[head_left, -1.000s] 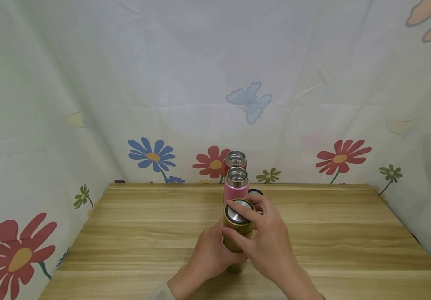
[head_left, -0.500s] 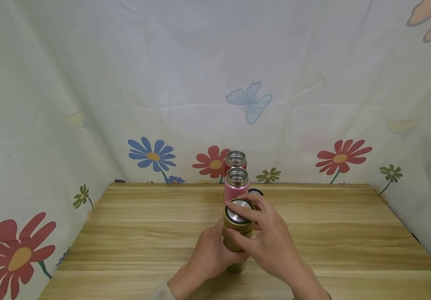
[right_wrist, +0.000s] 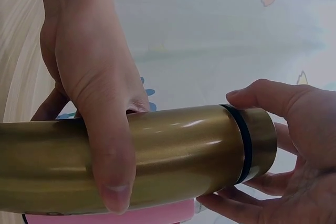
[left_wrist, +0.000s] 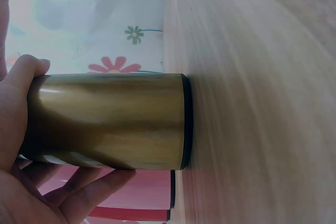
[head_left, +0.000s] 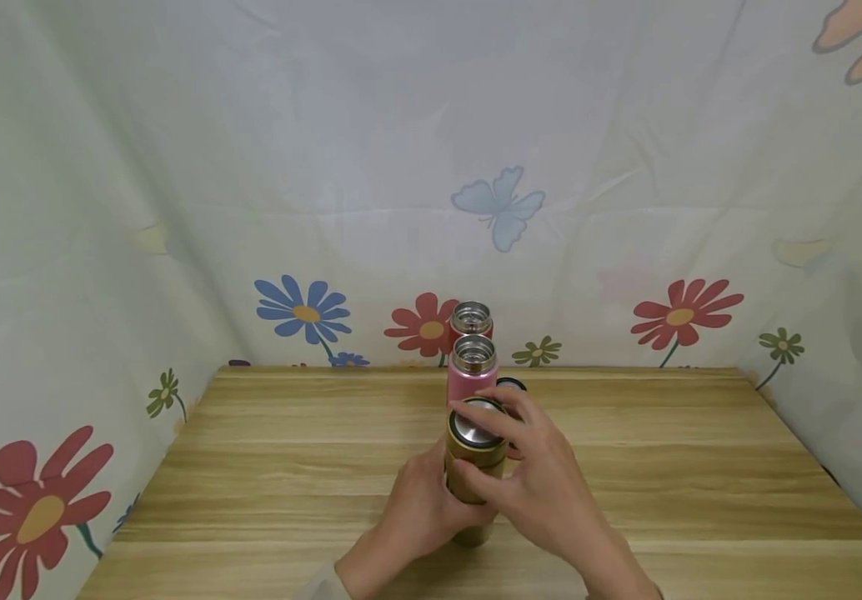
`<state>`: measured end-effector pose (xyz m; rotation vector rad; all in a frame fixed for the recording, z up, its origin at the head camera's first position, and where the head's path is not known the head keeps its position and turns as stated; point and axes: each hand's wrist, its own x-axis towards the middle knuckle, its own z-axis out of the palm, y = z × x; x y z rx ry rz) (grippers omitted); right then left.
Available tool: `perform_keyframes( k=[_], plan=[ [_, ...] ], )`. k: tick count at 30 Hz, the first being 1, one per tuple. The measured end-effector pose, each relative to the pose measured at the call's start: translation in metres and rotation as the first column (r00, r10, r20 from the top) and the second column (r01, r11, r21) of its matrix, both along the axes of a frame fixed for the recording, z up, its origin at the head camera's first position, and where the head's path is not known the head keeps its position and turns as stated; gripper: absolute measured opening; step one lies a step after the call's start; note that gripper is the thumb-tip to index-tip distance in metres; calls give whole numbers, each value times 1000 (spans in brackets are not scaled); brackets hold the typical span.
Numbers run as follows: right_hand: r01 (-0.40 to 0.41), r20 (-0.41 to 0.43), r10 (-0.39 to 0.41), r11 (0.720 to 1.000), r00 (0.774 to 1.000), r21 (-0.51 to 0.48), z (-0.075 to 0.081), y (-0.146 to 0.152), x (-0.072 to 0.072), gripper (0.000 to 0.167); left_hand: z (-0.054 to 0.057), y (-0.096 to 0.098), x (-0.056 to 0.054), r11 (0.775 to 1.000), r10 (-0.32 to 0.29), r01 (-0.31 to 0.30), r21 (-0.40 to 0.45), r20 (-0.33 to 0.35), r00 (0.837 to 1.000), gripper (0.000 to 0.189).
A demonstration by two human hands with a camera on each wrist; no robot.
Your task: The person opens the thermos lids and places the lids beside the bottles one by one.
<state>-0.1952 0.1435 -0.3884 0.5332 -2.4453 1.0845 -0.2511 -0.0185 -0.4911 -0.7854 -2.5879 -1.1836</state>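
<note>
A gold thermos bottle (head_left: 470,487) with a steel-topped lid (head_left: 478,427) stands upright on the wooden table. Around its body my left hand (head_left: 423,500) is wrapped, thumb across the near side in the right wrist view. My right hand (head_left: 547,475) holds the lid end from the right, its thumb on the near side and fingers over the top and far side. A dark ring (right_wrist: 243,142) runs round the bottle where lid and body meet. Directly behind stands a pink thermos bottle (head_left: 471,387) without a lid, its steel mouth uncovered.
Farther back is a lidless red thermos bottle (head_left: 461,337). A dark-rimmed lid (head_left: 512,384) shows behind my right fingers, and something red peeks out below them, mostly hidden. Flower-printed cloth (head_left: 371,208) encloses the wooden table (head_left: 311,433) at the back and sides.
The right hand has turned slightly at the lid, its thumb shifting a little to the right and its wrist to the right. The left hand and the gold bottle stay in place.
</note>
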Motion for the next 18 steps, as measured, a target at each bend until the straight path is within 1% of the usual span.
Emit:
perform_keyframes(
  k=[3,5,7,10,13,15,18],
  plan=[
    [32,-22,-31,999,999,10,-1,-3,1,66,0,0,0,1000,-3,3,3,33,999,71],
    [74,-55,-72,997,996,29,-2,-6,1,68,0,0,0,1000,-6,6,7,55,998,73],
    [131,-97,-125,990,987,53,-3,-8,1,70,0,0,0,1000,-5,4,10,62,998,74],
    [222,-167,-205,971,964,85,-6,-12,2,72,0,1,1,1000,4,-4,9,44,999,71],
    [294,-230,-265,950,936,102,-8,-15,2,73,0,1,1,1000,17,-18,2,32,999,71],
    [330,-266,-293,938,918,107,-9,-18,2,72,1,1,1,1000,23,-22,-9,40,999,72],
    [368,-303,-319,922,898,120,-11,-21,2,67,2,0,1,1000,17,-15,-26,68,998,76]
  ],
)
